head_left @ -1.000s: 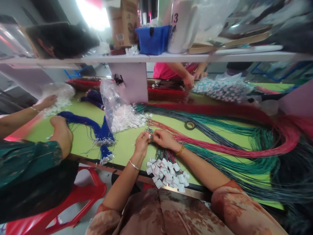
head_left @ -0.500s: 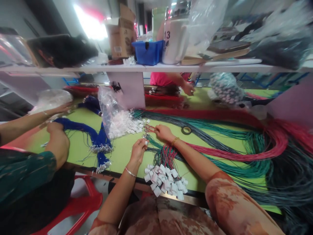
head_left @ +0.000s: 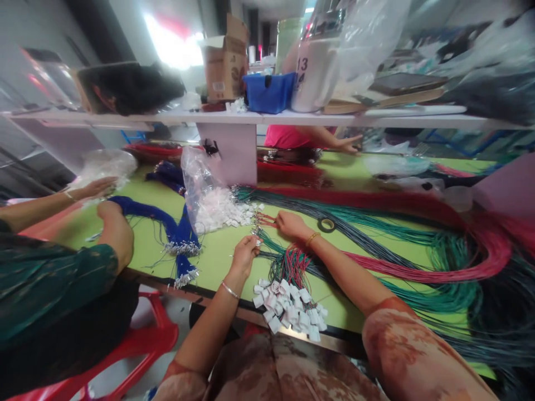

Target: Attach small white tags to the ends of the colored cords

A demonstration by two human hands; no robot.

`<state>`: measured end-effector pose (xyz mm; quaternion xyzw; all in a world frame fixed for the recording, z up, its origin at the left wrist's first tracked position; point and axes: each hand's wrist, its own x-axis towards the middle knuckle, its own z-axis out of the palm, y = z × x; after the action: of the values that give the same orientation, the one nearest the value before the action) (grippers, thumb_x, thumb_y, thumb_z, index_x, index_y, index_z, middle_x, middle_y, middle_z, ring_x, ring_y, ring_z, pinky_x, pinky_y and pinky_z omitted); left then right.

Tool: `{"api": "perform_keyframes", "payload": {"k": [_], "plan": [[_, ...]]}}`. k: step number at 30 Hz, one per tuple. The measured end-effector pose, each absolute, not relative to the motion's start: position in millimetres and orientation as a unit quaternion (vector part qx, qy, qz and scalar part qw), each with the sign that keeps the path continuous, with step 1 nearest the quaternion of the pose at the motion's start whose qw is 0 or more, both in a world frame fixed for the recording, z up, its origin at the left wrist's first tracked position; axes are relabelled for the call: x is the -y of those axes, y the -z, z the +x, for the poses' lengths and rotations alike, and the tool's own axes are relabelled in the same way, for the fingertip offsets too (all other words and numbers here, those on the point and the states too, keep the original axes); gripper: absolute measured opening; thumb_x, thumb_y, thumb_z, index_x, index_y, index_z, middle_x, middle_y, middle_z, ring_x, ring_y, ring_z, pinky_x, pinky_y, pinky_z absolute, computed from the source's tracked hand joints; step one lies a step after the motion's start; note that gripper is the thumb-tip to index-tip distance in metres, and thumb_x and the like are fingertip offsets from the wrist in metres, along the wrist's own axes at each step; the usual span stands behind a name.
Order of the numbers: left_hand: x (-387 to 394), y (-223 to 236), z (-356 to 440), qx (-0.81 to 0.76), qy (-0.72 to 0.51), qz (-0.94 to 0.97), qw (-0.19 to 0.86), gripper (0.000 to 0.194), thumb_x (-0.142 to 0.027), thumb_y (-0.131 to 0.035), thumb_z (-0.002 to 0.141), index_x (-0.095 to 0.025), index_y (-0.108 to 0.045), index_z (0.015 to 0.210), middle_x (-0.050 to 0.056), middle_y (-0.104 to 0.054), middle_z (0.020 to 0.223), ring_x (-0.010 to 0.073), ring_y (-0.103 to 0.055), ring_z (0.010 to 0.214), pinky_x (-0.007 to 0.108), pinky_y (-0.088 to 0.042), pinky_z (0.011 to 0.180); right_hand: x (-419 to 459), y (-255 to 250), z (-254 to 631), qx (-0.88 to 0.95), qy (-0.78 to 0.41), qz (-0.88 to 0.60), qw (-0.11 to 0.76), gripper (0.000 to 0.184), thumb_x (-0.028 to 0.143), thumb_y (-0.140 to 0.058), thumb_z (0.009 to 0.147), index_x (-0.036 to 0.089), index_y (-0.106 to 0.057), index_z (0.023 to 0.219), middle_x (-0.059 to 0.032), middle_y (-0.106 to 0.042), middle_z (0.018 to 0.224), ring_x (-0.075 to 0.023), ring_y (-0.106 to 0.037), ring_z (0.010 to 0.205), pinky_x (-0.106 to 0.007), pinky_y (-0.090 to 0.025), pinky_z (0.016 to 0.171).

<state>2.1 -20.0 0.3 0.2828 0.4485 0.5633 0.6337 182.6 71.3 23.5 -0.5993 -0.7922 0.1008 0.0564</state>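
My left hand (head_left: pixel 246 253) is closed in a pinch on a small white connector housing (head_left: pixel 258 243), just above the table. Farther back, my right hand (head_left: pixel 290 225) has its fingers closed at the ends of the red wires (head_left: pixel 267 219); whether one wire is lifted off the bundle I cannot make out. Between the hands lie green wire ends (head_left: pixel 270 240). A pile of white housings fitted on wires (head_left: pixel 290 306) lies at the table's near edge, in front of my body. Loose white housings (head_left: pixel 221 209) spill from a clear plastic bag (head_left: pixel 194 172) beyond my left hand.
A roll of dark tape (head_left: pixel 326 224) lies on the grey wires right of my right hand. At left, a co-worker's arms (head_left: pixel 115 234) reach over blue wires (head_left: pixel 167 220). Another person's hand (head_left: pixel 349 143) is under the shelf (head_left: pixel 234 117). A blue bin (head_left: pixel 268 92) stands on the shelf.
My hands were together at the white housing and have parted. My right hand moved back and right to the red wire ends; my left keeps the housing. The view shifted slightly.
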Motion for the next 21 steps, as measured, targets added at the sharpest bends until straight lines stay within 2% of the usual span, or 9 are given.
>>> {"api": "perform_keyframes", "payload": {"k": [4,7,12,17,21], "plan": [[20,3,3,-0.449,-0.558,0.298,0.631,0.040,-0.043,-0.082,0.056,-0.013,-0.065,0.077,0.005,-0.067,0.079,0.0070,-0.048,0.057,0.021,-0.034,0.053,-69,-26,178,0.812,-0.093,-0.575,0.036,0.028,0.034,-0.040,0.095,0.016,-0.062,0.097,-0.0113,-0.067,0.100,-0.0202,-0.059,0.082,-0.027,-0.031,0.066],[20,4,1,-0.451,-0.558,0.302,0.627,0.039,-0.043,-0.081,0.057,-0.014,-0.065,0.076,0.005,-0.067,0.079,0.0068,-0.048,0.056,0.021,-0.034,0.053,-70,-27,177,0.799,-0.098,-0.593,0.022,0.028,0.031,-0.038,0.096,0.015,-0.061,0.097,-0.0132,-0.067,0.099,-0.0208,-0.059,0.081,-0.028,-0.032,0.066],[21,1,0,-0.449,-0.561,0.301,0.626,0.038,-0.042,-0.081,0.058,-0.013,-0.065,0.075,0.005,-0.067,0.080,0.0065,-0.047,0.056,0.021,-0.036,0.053,-71,-29,188,0.785,-0.079,-0.609,0.083,0.030,0.032,-0.040,0.096,0.011,-0.059,0.106,-0.0153,-0.068,0.095,-0.0212,-0.060,0.078,-0.028,-0.032,0.066],[22,-2,-1,-0.439,-0.562,0.301,0.633,0.033,-0.037,-0.081,0.059,-0.013,-0.065,0.075,0.006,-0.066,0.080,0.0069,-0.048,0.057,0.021,-0.036,0.054,-76,-33,200,0.798,-0.109,-0.582,0.115,0.024,0.024,-0.043,0.092,0.015,-0.064,0.090,-0.0101,-0.069,0.095,-0.0175,-0.058,0.080,-0.026,-0.031,0.067],[23,-3,-1,-0.435,-0.561,0.300,0.637,0.033,-0.037,-0.081,0.060,-0.013,-0.064,0.075,0.005,-0.066,0.080,0.0068,-0.049,0.058,0.021,-0.036,0.054,-80,-34,206,0.773,-0.063,-0.617,0.135,0.024,0.024,-0.042,0.091,0.014,-0.064,0.089,-0.0112,-0.068,0.092,-0.0171,-0.055,0.077,-0.027,-0.029,0.065]]}}
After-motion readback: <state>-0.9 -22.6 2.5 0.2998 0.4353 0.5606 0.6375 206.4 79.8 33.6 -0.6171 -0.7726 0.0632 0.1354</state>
